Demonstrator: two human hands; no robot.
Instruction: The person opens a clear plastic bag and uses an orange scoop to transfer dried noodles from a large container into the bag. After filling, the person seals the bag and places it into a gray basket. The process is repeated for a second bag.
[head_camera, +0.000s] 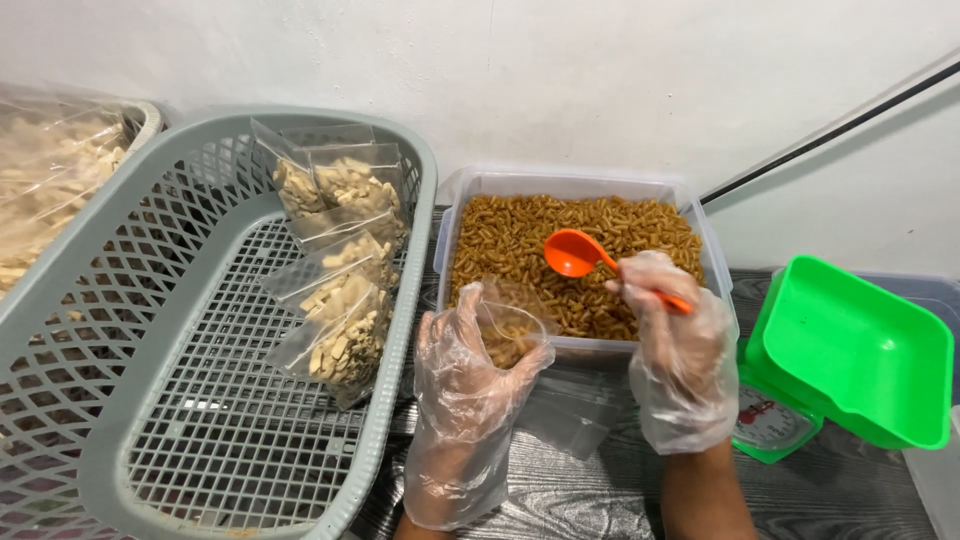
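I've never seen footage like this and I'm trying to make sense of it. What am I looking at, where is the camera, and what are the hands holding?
This is one picture from a camera worn on a person's head, looking down at their own two hands. Both wear loose clear plastic gloves.

The left hand holds a small clear plastic bag open; some brown pieces are already inside. The right hand grips an orange plastic spoon above a clear rectangular tub of brown curly snack pieces.

On the left is a grey plastic lattice basket holding several filled clear bags of pale snack pieces. On the right is a green kitchen scale with a green tray. Everything rests on a dark wood-grain table by a white wall.
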